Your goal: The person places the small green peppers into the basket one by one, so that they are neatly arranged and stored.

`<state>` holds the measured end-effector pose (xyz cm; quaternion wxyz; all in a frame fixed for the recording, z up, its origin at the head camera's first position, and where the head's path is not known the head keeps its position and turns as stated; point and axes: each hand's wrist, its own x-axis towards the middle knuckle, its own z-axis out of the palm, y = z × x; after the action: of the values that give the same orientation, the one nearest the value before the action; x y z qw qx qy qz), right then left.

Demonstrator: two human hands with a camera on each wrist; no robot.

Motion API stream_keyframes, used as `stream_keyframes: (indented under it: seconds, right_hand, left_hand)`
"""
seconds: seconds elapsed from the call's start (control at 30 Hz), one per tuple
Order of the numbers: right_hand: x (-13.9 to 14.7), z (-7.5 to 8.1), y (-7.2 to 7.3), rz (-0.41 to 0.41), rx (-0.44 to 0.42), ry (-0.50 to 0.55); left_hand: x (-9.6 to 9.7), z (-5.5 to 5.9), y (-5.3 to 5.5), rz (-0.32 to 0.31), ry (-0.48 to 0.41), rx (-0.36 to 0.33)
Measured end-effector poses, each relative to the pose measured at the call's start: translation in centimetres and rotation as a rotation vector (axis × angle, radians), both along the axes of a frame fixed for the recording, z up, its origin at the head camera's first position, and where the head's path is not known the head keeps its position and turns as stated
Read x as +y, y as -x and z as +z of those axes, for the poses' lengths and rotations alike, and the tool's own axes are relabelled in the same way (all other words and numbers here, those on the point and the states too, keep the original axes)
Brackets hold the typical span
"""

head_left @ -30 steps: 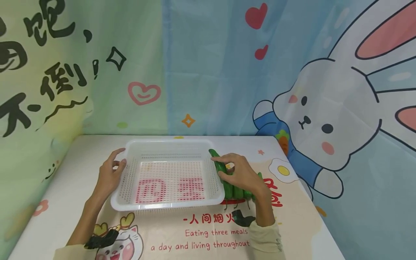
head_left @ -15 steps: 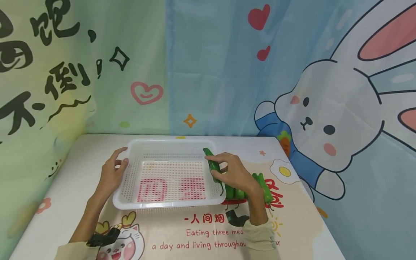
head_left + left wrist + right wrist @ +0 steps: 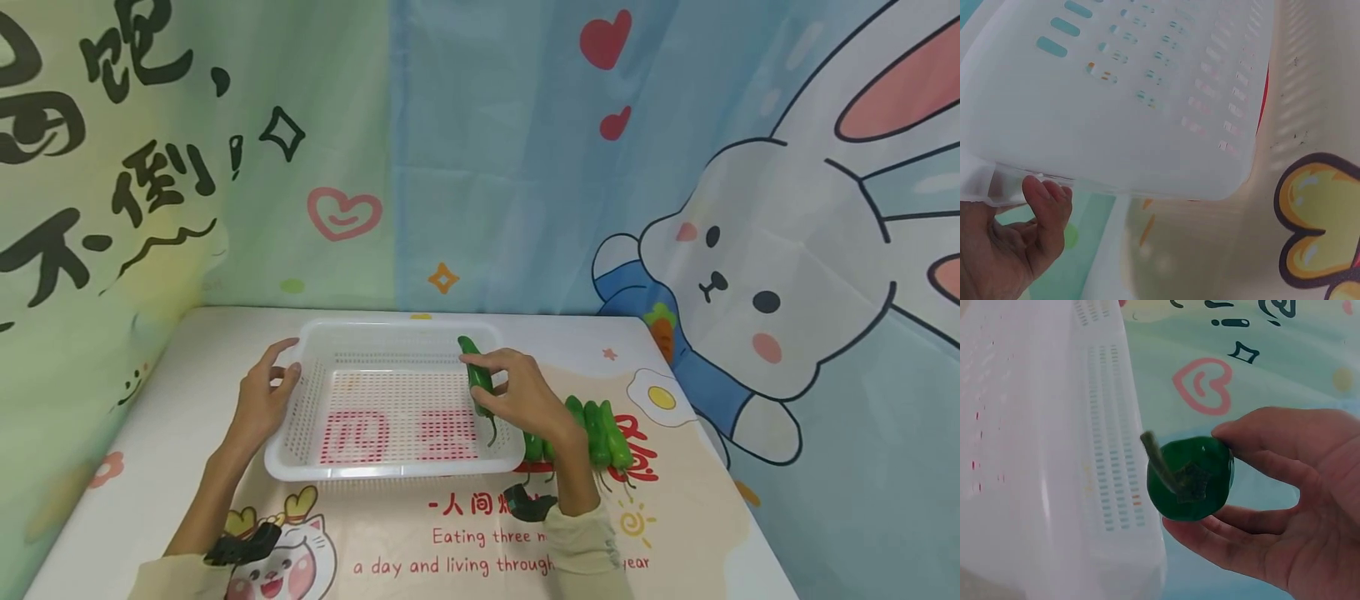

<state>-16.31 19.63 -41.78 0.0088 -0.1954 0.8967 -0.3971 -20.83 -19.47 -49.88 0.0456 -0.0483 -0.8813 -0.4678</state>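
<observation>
A green chili pepper (image 3: 478, 375) with a curved stem is pinched between the thumb and fingers of my right hand (image 3: 525, 393). It is over the right side of the white plastic basket (image 3: 397, 473), stem toward me. In the right wrist view the pepper (image 3: 1175, 503) shows end-on, stem first, beside the perforated basket wall (image 3: 1110, 462). My left hand (image 3: 264, 396) holds the basket's left rim near its far corner, thumb and index fingertip at the edge. In the left wrist view the fingers of this hand (image 3: 1044, 222) curl up to the rim.
Several green chili peppers (image 3: 596, 433) lie in a row right of the basket, partly hidden by my right wrist. A printed cloth (image 3: 487, 562) covers the table, and a patterned curtain (image 3: 480, 167) hangs behind its far edge.
My right hand has lifted one pepper from the row and carried it left over the basket. The left hand keeps its place at the rim. The view has shifted slightly.
</observation>
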Motion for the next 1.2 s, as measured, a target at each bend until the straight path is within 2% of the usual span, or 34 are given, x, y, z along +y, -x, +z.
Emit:
stream_keyframes:
  seconds: [0.33, 0.67, 1.2]
  right_hand:
    - [-1.7, -0.5, 0.3, 0.002, -0.005, 0.002]
    - [-3.3, -1.6, 0.9, 0.007, -0.032, 0.010]
    - [-6.7, -2.0, 1.7, 0.005, -0.062, 0.077]
  left_hand:
    - [0.2, 0.0, 0.2, 0.002, -0.006, 0.008]
    - [0.0, 0.0, 0.1, 0.003, -0.011, -0.006]
    - [-0.2, -0.1, 0.2, 0.005, -0.022, 0.001]
